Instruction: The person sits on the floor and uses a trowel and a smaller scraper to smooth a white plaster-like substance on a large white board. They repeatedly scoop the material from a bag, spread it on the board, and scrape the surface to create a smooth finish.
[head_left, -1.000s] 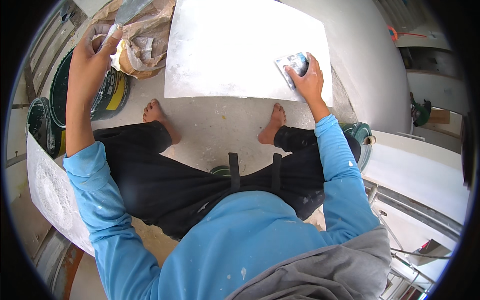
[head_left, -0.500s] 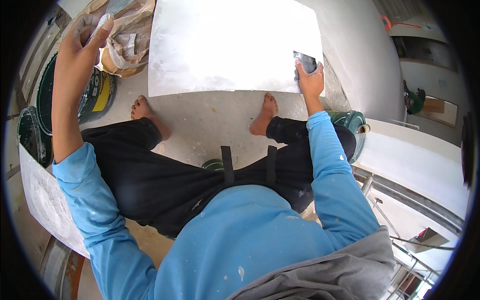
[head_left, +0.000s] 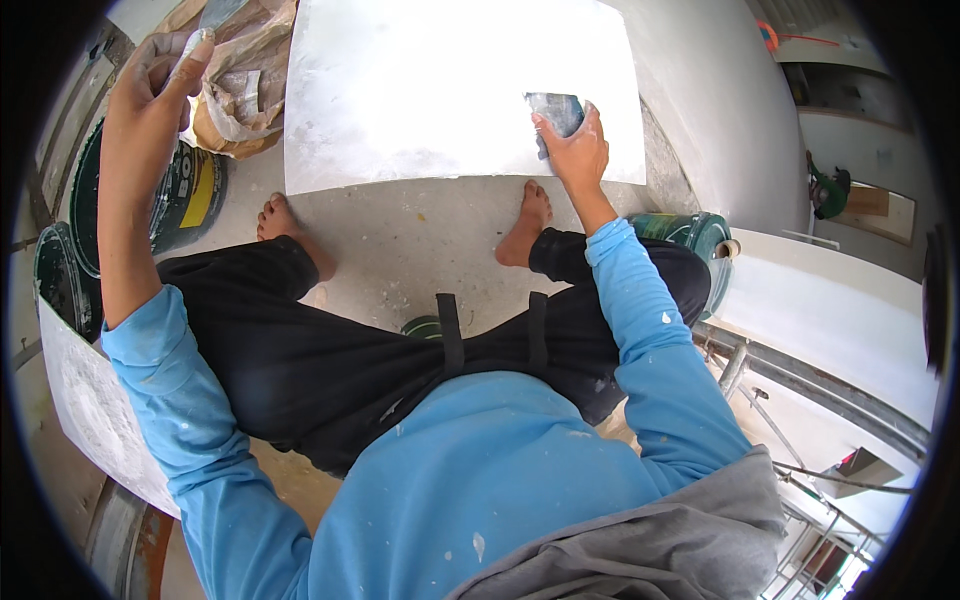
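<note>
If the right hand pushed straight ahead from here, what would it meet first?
Beyond the dark flat tool in its grip, the right hand seems to face only the white board, free up to the picture's edge; glare makes depth and detail hard to judge.

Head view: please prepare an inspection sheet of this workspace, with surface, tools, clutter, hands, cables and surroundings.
Surface: white board, greyish smudges at left; glare hides detail.
Tools: dark flat tool over the board; bladed tool with white-smeared handle.
Clutter: crumpled brown paper bag; green buckets at both sides.
Hands: left hand holds the bladed tool; right hand grips the dark flat tool.
Cables: thin reddish line upper right, perhaps a cord.
Surroundings: metal pipes lower right; distant person in green.
</note>
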